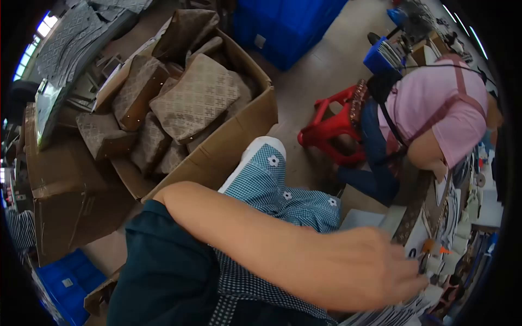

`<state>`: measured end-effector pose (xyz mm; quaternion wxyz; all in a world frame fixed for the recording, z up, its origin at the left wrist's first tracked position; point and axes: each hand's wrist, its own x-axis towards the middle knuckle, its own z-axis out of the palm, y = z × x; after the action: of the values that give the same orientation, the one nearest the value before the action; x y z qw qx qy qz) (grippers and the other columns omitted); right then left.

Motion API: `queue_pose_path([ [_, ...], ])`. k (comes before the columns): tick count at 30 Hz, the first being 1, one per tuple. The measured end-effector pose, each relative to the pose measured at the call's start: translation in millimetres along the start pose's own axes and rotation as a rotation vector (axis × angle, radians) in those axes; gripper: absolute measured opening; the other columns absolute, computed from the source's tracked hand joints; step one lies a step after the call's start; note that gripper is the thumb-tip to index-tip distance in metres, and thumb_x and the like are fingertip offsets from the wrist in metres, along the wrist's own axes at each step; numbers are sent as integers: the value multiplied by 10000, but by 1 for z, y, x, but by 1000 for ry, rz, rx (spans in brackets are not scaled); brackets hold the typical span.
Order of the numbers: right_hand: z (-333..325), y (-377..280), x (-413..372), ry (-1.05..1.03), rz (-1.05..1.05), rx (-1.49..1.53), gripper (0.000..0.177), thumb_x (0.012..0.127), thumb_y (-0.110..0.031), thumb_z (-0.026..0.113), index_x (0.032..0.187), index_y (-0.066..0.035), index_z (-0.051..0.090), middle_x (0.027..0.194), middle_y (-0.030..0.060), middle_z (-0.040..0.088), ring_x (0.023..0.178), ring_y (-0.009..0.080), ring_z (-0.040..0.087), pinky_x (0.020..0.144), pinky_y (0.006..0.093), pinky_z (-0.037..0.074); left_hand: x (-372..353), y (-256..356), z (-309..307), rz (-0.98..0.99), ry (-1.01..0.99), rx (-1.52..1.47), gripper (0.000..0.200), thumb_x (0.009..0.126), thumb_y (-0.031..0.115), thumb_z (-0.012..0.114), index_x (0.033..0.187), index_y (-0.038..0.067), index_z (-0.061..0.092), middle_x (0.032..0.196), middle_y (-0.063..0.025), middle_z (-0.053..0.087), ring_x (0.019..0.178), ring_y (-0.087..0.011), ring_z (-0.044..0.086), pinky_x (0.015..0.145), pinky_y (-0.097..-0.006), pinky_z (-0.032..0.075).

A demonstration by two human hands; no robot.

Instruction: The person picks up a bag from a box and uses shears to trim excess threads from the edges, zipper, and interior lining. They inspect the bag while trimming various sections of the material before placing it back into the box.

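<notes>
My left forearm reaches across from the left, and my left hand is at the lower right with its back to the camera. Its fingers are bent and blurred, and whatever they may hold is hidden. Just below and beyond the fingers lies a fanned stack of thin pale sheets. Beneath the forearm is a teal checked cloth with white flowers, over my lap. My right hand is not in view.
An open cardboard box holds several patterned brown cushion-like pieces. A blue bin stands behind. At right, a person in pink sits on a red stool beside a cluttered workbench.
</notes>
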<state>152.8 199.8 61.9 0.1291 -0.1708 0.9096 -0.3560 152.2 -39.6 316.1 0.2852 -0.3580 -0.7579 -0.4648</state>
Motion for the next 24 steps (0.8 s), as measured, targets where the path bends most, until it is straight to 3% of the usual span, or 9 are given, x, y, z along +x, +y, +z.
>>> queue_pose_path([
  [1, 3, 8, -1, 89, -33, -61, 246, 997, -201, 542, 976, -10, 695, 734, 42, 656, 617, 96, 494, 580, 266, 422, -17, -22, -3, -100, 66, 17, 493, 839, 254, 705, 1245, 5, 577, 987, -118, 623, 812, -239, 626, 677, -341, 512],
  [3, -37, -16, 33, -365, 239, 281, 226, 975, -181, 568, 930, 19, 663, 712, -12, 588, 614, 67, 471, 562, 239, 389, -77, -84, -20, -320, 293, 226, 591, 837, 272, 689, 1331, 6, 502, 985, -104, 578, 830, -257, 601, 702, -339, 485],
  [7, -41, -7, 38, -293, 370, 365, 169, 944, -139, 616, 891, 20, 637, 712, -35, 545, 620, 34, 443, 560, 209, 356, -259, -216, -127, -924, 759, 1059, 551, 907, 304, 605, 1362, 16, 488, 1042, -113, 594, 906, -263, 603, 807, -365, 476],
  [10, -39, -25, 42, -259, 403, 372, 127, 923, -94, 639, 851, 7, 612, 725, -39, 541, 640, 33, 434, 583, 205, 359, -377, -262, -186, -1339, 718, 1596, 528, 959, 328, 542, 1385, 24, 477, 1084, -121, 606, 963, -267, 604, 885, -385, 470],
  [13, -35, -30, 47, -242, 362, 327, 142, 925, -97, 642, 840, 11, 604, 727, -38, 544, 643, 33, 436, 586, 208, 362, -398, -247, -200, -1642, 477, 1370, 496, 943, 312, 591, 1352, 41, 521, 1033, -110, 634, 933, -267, 620, 893, -372, 474],
  [16, -32, -41, 54, -260, 336, 295, 141, 924, -91, 642, 836, 11, 600, 711, -42, 521, 640, 33, 422, 574, 219, 351, -347, -205, -192, -1517, 736, 850, 337, 893, 196, 647, 1202, 66, 621, 1076, -141, 673, 1003, -312, 644, 868, -424, 494],
  [18, -31, -51, 58, -254, 291, 274, 143, 935, -101, 630, 847, 6, 594, 698, -40, 507, 634, 33, 414, 563, 222, 345, -324, -180, -169, -1134, 765, 770, 290, 869, 113, 658, 1151, 53, 637, 1029, -150, 658, 983, -335, 632, 835, -404, 485],
  [20, -30, -38, 64, -202, 158, 246, 189, 943, -143, 628, 864, 27, 607, 653, -25, 483, 586, 52, 394, 527, 247, 330, -292, -147, -151, -994, 561, 872, 274, 828, 52, 656, 1102, 51, 661, 933, -132, 638, 881, -344, 618, 766, -410, 470],
  [24, -43, -61, 88, -126, 45, 340, 172, 967, -127, 583, 915, 31, 629, 754, 40, 647, 706, 81, 581, 656, 242, 464, -228, -92, -120, -562, 303, 1032, 282, 754, 32, 674, 1027, 97, 702, 804, -54, 564, 721, -245, 551, 663, -370, 406],
])
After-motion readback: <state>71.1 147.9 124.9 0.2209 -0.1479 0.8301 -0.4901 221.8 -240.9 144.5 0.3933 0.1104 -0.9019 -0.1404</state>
